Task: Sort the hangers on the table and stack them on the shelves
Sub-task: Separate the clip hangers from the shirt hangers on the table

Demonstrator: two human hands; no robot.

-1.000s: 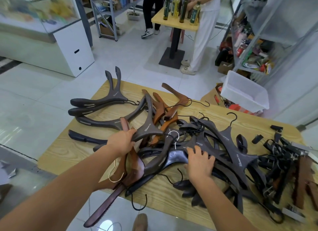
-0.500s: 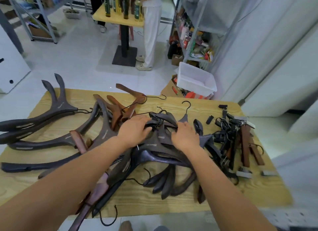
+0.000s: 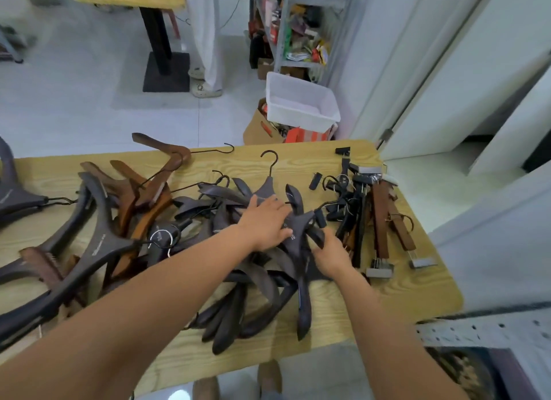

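My left hand [image 3: 265, 221] lies flat, fingers straight, on the dark hangers [image 3: 226, 319] heaped mid-bench [image 3: 387, 295]. Just to its right, my right hand [image 3: 332, 252] grips one dark hanger [image 3: 298, 241].

Both arms forward, left grip [image 3: 265, 221] flat, fingers straight, right grip [image 3: 331, 254] curled round a dark hanger [image 3: 299, 234].

Pale lettering on a dark hanger [image 3: 100, 242] is too blurred to read.

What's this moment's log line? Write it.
left hand: flat on hanger pile | right hand: grips dark hanger | stage: sorting on table
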